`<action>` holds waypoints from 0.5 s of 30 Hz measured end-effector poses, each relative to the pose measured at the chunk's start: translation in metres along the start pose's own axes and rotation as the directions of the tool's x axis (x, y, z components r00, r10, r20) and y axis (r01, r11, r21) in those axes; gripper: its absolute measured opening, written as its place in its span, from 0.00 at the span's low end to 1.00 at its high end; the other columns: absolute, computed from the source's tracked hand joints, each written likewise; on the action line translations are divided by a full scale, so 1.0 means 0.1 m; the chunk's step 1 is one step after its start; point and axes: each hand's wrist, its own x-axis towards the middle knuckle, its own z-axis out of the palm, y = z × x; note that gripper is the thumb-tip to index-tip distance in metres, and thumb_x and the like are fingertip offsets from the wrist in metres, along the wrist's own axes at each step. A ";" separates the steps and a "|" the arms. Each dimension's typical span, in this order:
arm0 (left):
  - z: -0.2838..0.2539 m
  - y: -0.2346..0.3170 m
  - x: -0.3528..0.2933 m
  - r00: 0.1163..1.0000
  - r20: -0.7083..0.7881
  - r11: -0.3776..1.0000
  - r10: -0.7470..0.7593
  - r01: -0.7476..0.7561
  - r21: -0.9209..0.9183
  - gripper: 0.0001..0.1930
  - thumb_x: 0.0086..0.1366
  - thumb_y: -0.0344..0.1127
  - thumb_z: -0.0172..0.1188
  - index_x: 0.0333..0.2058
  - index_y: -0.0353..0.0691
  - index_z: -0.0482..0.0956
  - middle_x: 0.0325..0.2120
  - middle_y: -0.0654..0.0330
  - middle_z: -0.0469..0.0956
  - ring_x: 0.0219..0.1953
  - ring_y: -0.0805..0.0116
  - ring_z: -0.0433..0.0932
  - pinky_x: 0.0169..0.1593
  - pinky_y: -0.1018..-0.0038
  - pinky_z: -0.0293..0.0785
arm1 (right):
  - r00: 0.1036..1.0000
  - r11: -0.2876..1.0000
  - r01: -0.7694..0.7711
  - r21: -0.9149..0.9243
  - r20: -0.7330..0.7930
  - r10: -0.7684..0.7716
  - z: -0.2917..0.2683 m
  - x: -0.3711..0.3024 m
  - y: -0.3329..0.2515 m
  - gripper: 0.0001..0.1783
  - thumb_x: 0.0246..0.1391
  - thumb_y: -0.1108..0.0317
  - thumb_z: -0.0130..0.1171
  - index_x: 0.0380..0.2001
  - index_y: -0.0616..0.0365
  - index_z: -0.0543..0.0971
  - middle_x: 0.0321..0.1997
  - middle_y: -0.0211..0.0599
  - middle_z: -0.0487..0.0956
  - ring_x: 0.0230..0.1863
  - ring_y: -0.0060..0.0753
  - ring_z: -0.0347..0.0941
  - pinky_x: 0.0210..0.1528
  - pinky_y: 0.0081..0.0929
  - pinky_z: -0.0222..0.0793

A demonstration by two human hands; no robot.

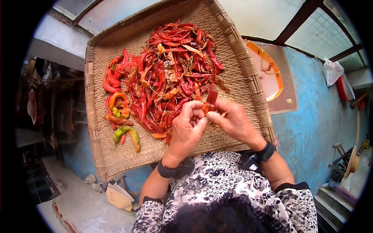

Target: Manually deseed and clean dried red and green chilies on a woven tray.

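A large woven basket tray [254, 83] holds a heap of wrinkled red dried chili peppers [159, 73]. Over its near right part my two hands meet, fingertips almost touching. Both my left hand [188, 126] and my right hand [237, 120] are closed in a pinch around a dark red dried chili pepper [211, 98], which sticks up between them. My fingers hide its lower part. Fresher red and orange peppers lie along the tray's left side, with a green and orange pepper [126, 134] at the near left.
An orange-rimmed tub [280, 81] rests on a brown mat [285, 58] to the right. Below the tray's near left corner is an open carton [119, 196]. A woven hat [351, 165] leans at far right; dark clutter fills the left side.
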 end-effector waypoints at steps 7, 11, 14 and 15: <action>-0.13 -0.17 0.04 0.904 0.105 0.673 0.415 -0.383 0.632 0.19 0.57 0.22 0.62 0.48 0.36 0.71 0.33 0.57 0.77 0.32 0.63 0.77 0.37 0.72 0.75 | 0.945 0.957 -0.193 0.215 -0.221 0.240 -0.40 0.04 -0.05 0.09 0.61 0.70 0.54 0.37 0.65 0.79 0.25 0.29 0.77 0.29 0.19 0.73 0.31 0.21 0.69; -0.06 -0.16 0.20 0.915 0.198 0.493 0.352 -0.361 0.792 0.23 0.51 0.27 0.67 0.47 0.39 0.73 0.45 0.54 0.73 0.45 0.54 0.72 0.46 0.64 0.72 | 0.865 0.870 -0.283 -0.403 -0.500 0.049 -0.99 0.12 -0.13 0.08 0.57 0.70 0.57 0.38 0.61 0.79 0.31 0.41 0.80 0.31 0.32 0.77 0.34 0.28 0.70; 0.01 -0.29 0.28 0.911 0.238 0.380 0.336 -0.363 0.851 0.23 0.50 0.27 0.66 0.47 0.40 0.73 0.43 0.55 0.71 0.44 0.55 0.71 0.44 0.65 0.72 | 0.830 0.531 -0.310 -0.789 -0.497 -0.254 -1.02 0.16 0.07 0.14 0.55 0.69 0.60 0.45 0.58 0.77 0.37 0.44 0.79 0.36 0.42 0.77 0.39 0.35 0.72; 0.02 -0.33 0.29 0.918 0.261 0.323 0.300 -0.355 0.877 0.22 0.50 0.27 0.66 0.46 0.40 0.74 0.41 0.55 0.71 0.43 0.55 0.71 0.44 0.64 0.72 | 0.836 0.588 -0.220 -0.779 -0.460 -0.297 -0.93 0.20 0.10 0.17 0.54 0.69 0.61 0.47 0.58 0.76 0.39 0.44 0.78 0.38 0.45 0.76 0.40 0.37 0.73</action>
